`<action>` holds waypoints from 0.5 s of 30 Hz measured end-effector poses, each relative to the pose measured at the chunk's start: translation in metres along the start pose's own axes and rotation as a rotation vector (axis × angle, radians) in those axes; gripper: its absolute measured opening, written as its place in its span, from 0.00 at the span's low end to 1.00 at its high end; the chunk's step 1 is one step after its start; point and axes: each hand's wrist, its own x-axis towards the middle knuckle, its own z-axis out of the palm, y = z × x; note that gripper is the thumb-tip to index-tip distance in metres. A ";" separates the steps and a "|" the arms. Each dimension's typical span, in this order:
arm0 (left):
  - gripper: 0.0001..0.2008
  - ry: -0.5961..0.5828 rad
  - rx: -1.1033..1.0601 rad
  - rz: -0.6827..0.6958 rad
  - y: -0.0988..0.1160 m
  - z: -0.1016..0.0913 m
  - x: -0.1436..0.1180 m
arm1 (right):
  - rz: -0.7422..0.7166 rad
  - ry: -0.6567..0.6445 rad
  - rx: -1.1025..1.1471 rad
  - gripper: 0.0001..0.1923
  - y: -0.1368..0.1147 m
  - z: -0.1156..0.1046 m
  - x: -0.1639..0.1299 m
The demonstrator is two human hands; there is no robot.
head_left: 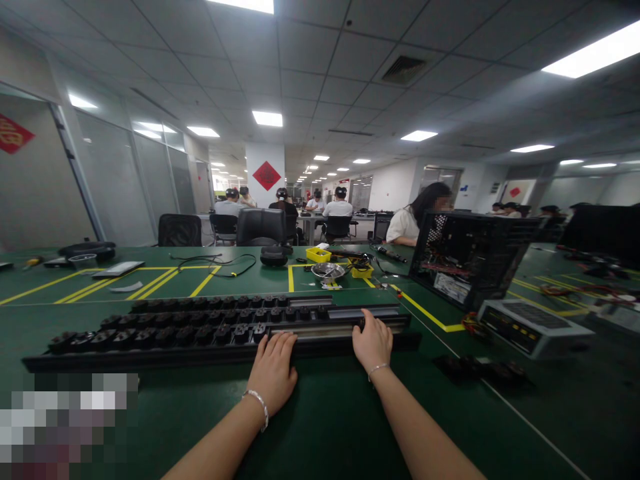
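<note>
Both my hands rest on the long black socket strip (220, 333) that lies across the green desk (320, 427) straight in front of me. My left hand (273, 373) lies palm down with fingers loosely spread and flat on the strip's front edge, near its middle, gripping nothing. My right hand (373, 343) sits just to the right of it, fingers laid over the top of the bare metal rail section; it presses rather than clasps, as far as I can see. Each wrist carries 1 thin bracelet. The left portion of the strip holds 2 rows of black socket modules; the right portion is bare. Behind the strip, yellow lines mark the desk. Further back: a small metal bowl (327, 270), a yellow parts box (319, 254), a black cable (220, 263). To the right stands an open computer case (467, 257), with a grey flat unit (533, 327) near it. Well behind, several people sit at other desks.
</note>
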 end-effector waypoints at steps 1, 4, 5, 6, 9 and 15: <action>0.27 0.000 -0.001 0.001 0.000 0.000 0.000 | 0.002 -0.001 0.000 0.25 0.000 0.000 0.000; 0.27 -0.006 -0.009 -0.002 0.000 -0.001 0.000 | 0.004 -0.007 0.008 0.25 0.000 -0.001 0.000; 0.27 -0.009 -0.012 -0.005 0.000 -0.001 0.000 | 0.004 -0.007 0.012 0.25 0.000 -0.002 0.000; 0.27 -0.010 -0.013 -0.006 0.000 -0.001 0.000 | 0.004 -0.007 0.015 0.25 0.000 -0.002 0.000; 0.27 -0.004 -0.006 0.000 0.000 -0.001 0.000 | 0.008 -0.003 0.015 0.25 0.000 -0.003 0.000; 0.27 -0.004 -0.001 0.004 0.000 0.000 0.000 | 0.011 -0.005 0.019 0.25 0.000 -0.005 0.000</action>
